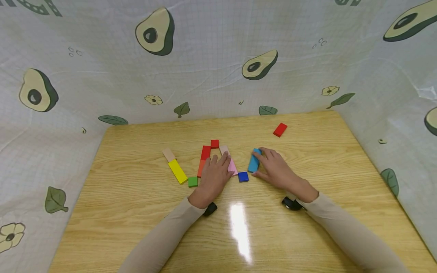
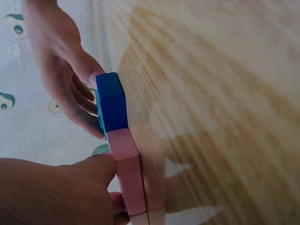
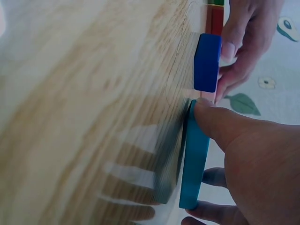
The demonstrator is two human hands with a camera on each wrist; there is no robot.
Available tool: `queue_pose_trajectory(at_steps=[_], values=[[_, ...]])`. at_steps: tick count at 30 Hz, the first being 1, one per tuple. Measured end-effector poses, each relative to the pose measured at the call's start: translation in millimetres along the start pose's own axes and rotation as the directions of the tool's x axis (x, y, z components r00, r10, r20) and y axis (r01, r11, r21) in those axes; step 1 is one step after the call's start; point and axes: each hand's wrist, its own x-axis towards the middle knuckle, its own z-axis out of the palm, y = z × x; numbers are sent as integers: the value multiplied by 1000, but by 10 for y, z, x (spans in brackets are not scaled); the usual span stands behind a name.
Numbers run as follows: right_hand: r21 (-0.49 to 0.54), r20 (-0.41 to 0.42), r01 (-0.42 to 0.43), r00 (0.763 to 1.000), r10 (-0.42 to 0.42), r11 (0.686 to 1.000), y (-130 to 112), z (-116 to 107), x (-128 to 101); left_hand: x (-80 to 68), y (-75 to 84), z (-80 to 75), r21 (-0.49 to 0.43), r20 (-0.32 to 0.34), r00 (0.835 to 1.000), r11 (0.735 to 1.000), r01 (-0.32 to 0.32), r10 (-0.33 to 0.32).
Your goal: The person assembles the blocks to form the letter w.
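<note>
My left hand (image 1: 218, 167) lies flat on the table, its straight fingers resting on a pink block (image 1: 233, 167) and beside a red block (image 1: 206, 152) with an orange piece (image 1: 201, 167) below it. In the left wrist view its thumb touches the pink block (image 2: 127, 173). My right hand (image 1: 263, 163) pinches a light blue block (image 1: 254, 162) between thumb and fingers, the block flat on the wood. In the right wrist view the thumb presses the light blue block's edge (image 3: 194, 159). A dark blue square block (image 1: 243, 176) lies between the two hands.
A small red square (image 1: 214, 143) and a beige block (image 1: 224, 148) top the middle group. To the left lie a yellow block (image 1: 177, 171), a beige block (image 1: 168, 154) and a green square (image 1: 192, 181). A lone red block (image 1: 280, 129) sits far right. Avocado-print cloth (image 1: 218, 76) walls the wooden table (image 1: 136, 212).
</note>
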Motion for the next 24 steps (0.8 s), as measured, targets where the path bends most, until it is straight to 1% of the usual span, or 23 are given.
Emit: queue_pose_trajectory(at_steps=[4, 15, 20, 24], values=[[-8, 5, 4, 1000, -4, 1000, -10, 5, 6, 4, 8, -11, -6, 24, 1000, 1000, 3, -3], [4, 12, -6, 1000, 6, 1000, -47, 1, 9, 17, 10, -12, -4, 51, 999, 1000, 8, -8], [4, 17, -7, 1000, 7, 1000, -24, 39, 9, 17, 7, -7, -15, 51, 999, 1000, 13, -12], [21, 30, -21, 999, 21, 1000, -32, 7, 2, 10, 7, -3, -18, 43, 999, 1000, 14, -13]])
